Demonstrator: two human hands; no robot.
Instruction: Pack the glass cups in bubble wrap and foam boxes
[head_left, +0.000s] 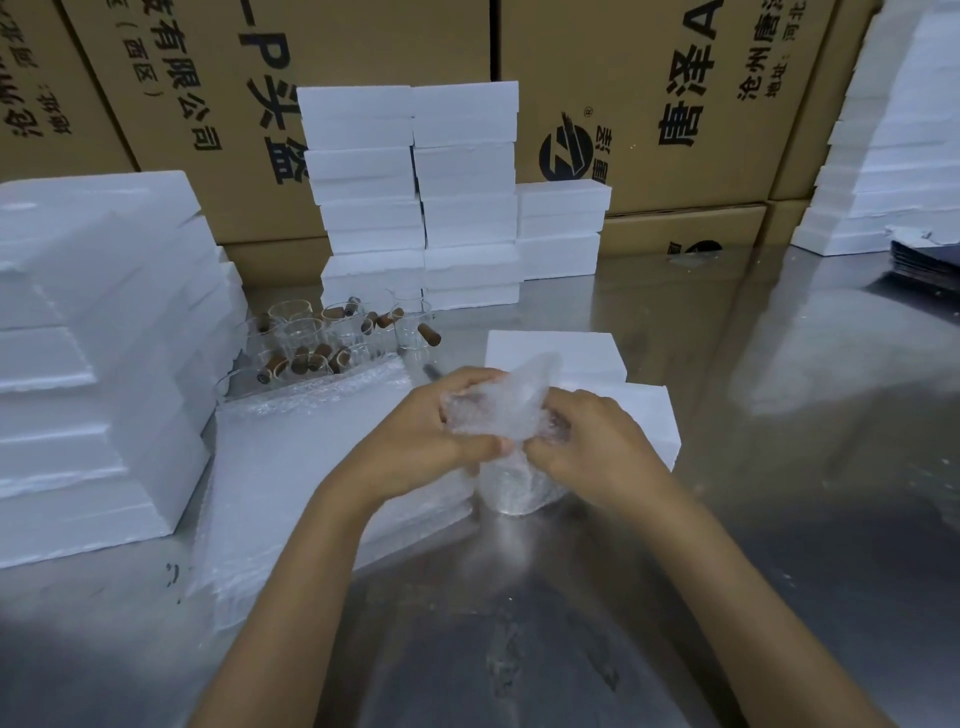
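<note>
wrapping step under way; left hand (421, 426) and right hand (587, 447) both pinch the bubble wrap (511, 415) bunched around 1 glass cup (514, 488), held just above the steel table (779, 467); next, likely tuck the ends and seat it in the foam box (644, 410) just behind.

Foam boxes (93, 364) stacked at left of the tabletop (779, 467); glass cups (332, 338) behind the bubble wrap sheets (291, 467); further boxes (415, 197) at rear centre, before cartons (649, 104); open box (597, 374) right of the sheets.
</note>
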